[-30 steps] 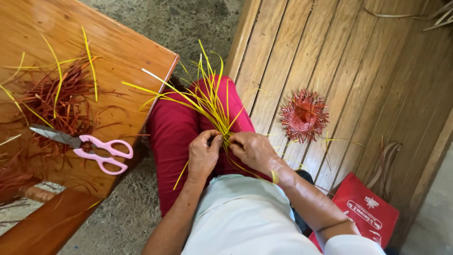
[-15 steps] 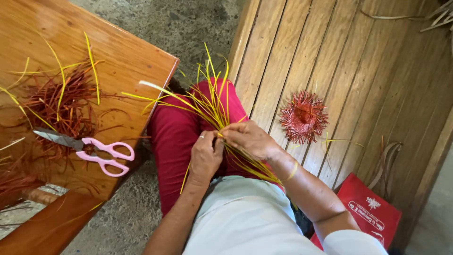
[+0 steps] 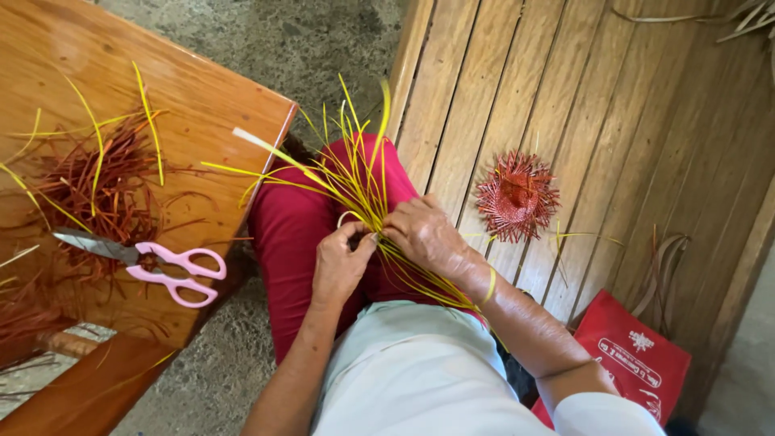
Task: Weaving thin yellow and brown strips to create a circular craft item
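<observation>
Clearly the weaving is at an early stage: over the lap, on the red trousers, the left hand is closed in a pinch on the crossing point of the yellow strips, while the right hand curls over the same bunch from the other side, its fingers folded around the strands that trail toward the waist. Judging by the loose ends fanning upward, the next move calls for a firm hold on the crossing while one strand is bent across its neighbours. Pink scissors lie well apart on the wooden table, and a small red woven piece rests on the plank floor.
</observation>
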